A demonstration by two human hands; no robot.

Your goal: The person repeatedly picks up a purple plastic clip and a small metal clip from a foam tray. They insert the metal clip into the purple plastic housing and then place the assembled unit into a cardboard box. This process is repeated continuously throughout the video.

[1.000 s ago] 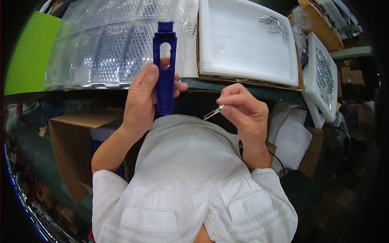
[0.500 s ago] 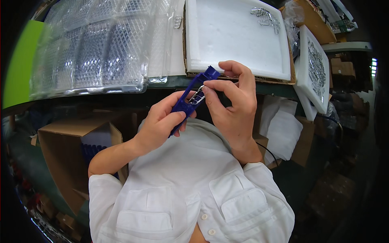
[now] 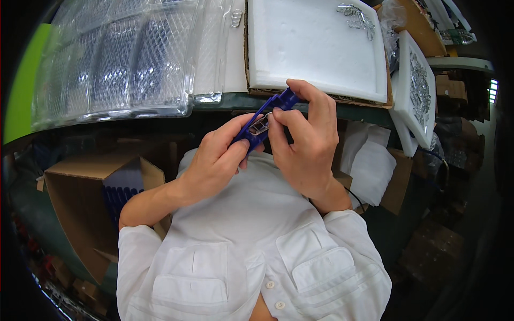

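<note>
In front of my chest, my left hand (image 3: 213,155) is closed around the lower end of a long blue plastic handle-like housing (image 3: 254,143), which is tilted up to the right. A small silvery wire-frame metal piece (image 3: 259,127) sits in the housing's open slot. Bent round the housing's far end is my right hand (image 3: 308,144). Its index finger lies at the tip, and its thumb and another finger press near the top of the metal piece. The right fingers partly hide where the metal meets the plastic.
Beyond my hands, a white foam tray (image 3: 316,53) holds several wire pieces (image 3: 357,18). Clear plastic blister trays (image 3: 115,69) lie at the left. Another foam tray of metal pieces (image 3: 420,88) leans at the right. An open cardboard box (image 3: 80,214) at lower left contains blue parts (image 3: 119,200).
My right index finger has come down onto the housing's far end, where it was raised before. The housing has turned slightly, and the metal piece looks deeper in its slot.
</note>
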